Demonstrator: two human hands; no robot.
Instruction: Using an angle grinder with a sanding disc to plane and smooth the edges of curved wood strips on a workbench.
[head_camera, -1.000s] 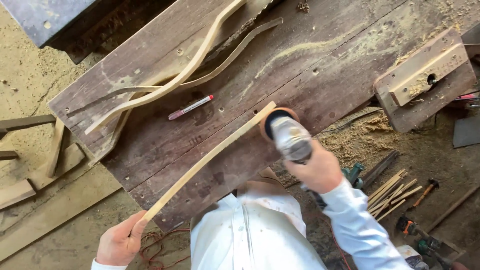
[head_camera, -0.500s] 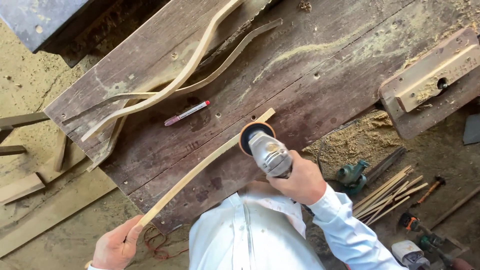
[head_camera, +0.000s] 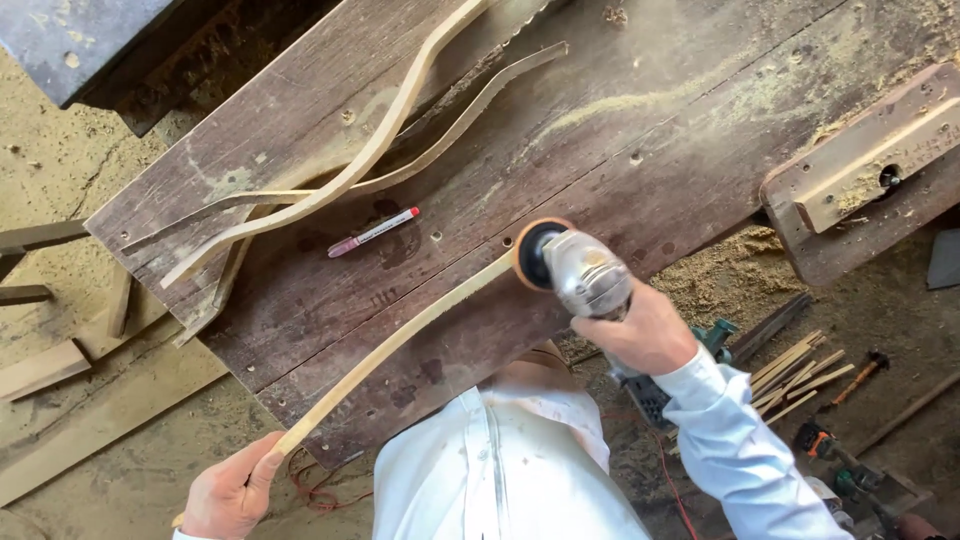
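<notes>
While the left hand (head_camera: 228, 492) grips one end of a wood strip (head_camera: 400, 340) to steady it across the tabletop (head_camera: 620, 110), the right hand (head_camera: 640, 330), fingers wrapped tight, presses a sander (head_camera: 570, 268) against its far end.

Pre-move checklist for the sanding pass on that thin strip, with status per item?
1. Left hand grips the strip at its near end: ok.
2. Right hand holds the sander: ok.
3. Sanding disc meets the strip's far end: ok.
4. Strip clamped to the workbench: not ok, hand-held only.
5. Marker clear of the strip: ok.
6. Disc spinning: cannot tell.
</notes>
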